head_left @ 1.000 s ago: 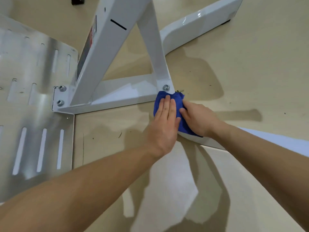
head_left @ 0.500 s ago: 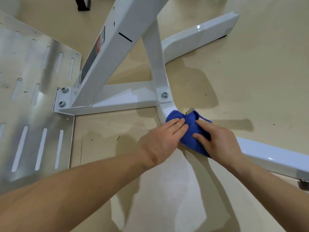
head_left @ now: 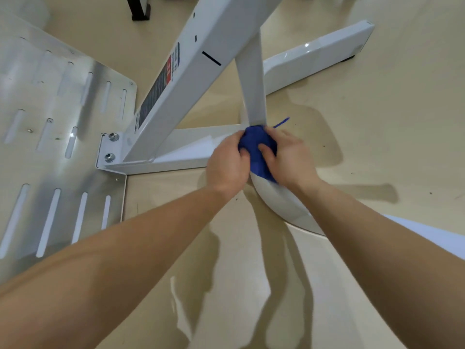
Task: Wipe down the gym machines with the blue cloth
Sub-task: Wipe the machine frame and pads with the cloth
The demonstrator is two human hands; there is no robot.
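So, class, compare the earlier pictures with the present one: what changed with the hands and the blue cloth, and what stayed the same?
The blue cloth slid back up the curved base bar to the foot of the thin post, hiding the bolt there. The left hand, flat on it a second ago, now grips it with curled fingers; the right hand still holds it. The white frame and metal plate stayed put.

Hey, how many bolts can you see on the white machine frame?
2, both on the white frame flange beside the metal plate: upper bolt, lower bolt. The blue cloth may hide more.
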